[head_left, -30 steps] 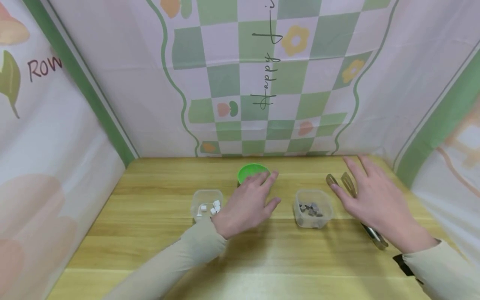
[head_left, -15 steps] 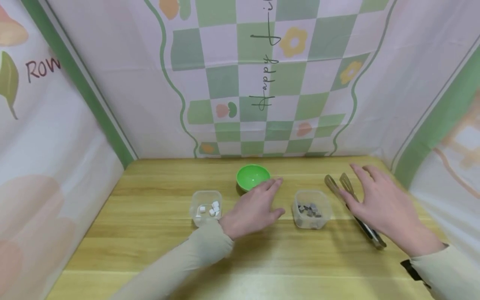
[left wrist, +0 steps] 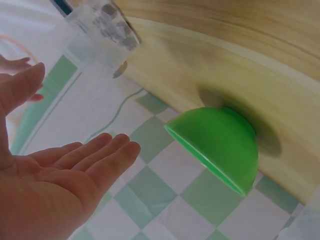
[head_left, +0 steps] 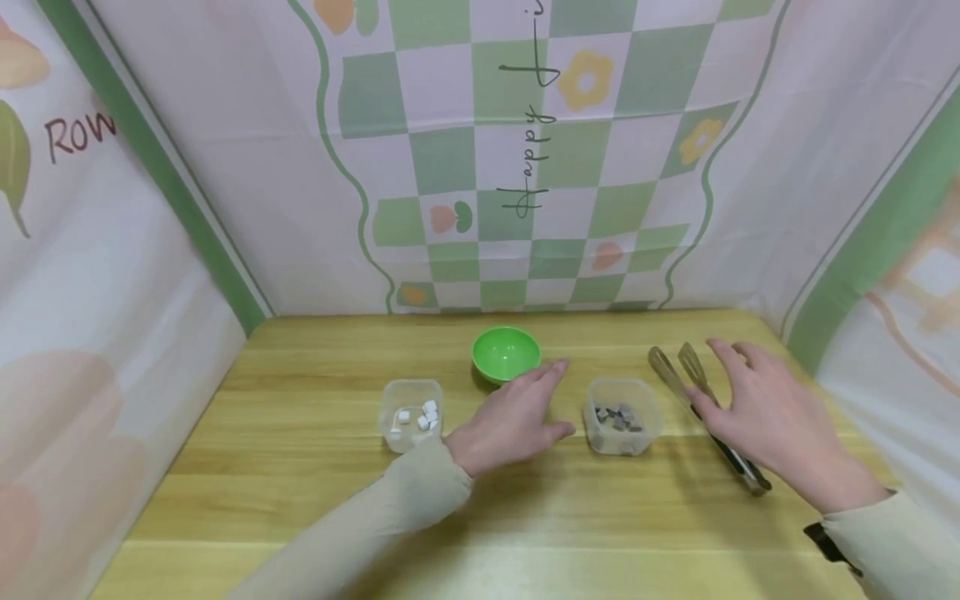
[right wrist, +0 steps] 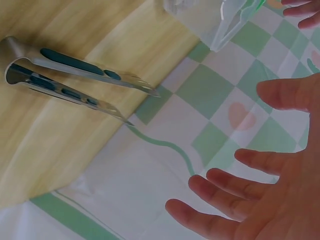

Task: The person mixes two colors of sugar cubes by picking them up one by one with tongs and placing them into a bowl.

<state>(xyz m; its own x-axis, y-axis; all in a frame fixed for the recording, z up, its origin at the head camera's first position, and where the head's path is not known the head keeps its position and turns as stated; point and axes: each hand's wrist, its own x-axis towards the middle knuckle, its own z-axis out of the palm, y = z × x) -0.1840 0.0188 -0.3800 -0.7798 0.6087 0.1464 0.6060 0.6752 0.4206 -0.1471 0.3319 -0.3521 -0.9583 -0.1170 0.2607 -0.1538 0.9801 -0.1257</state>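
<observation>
My left hand (head_left: pixel 510 421) hovers in front of the green bowl (head_left: pixel 504 343), its fingers extended and holding nothing. In the left wrist view a gap separates those fingers from the bowl (left wrist: pixel 220 142). Over to the right, my right hand (head_left: pixel 780 421) is held above the table beside metal tongs (head_left: pixel 733 460). The right wrist view shows its fingers spread, apart from the tongs (right wrist: pixel 75 65), whose arms stand apart on the wood. Between the hands sits a clear plastic container (head_left: pixel 625 447) with small dark grey pieces inside.
Left of my left wrist, another clear container (head_left: pixel 387 410) holds several white cubes. Everything stands on a wooden table (head_left: pixel 300 492). A printed cloth (head_left: pixel 502 158) rises along the table's back edge, with more cloth at both sides.
My left hand has shifted right and slightly back, uncovering the bowl and more of the white cubes. My right hand has moved a little right and nearer, showing more of the tongs.
</observation>
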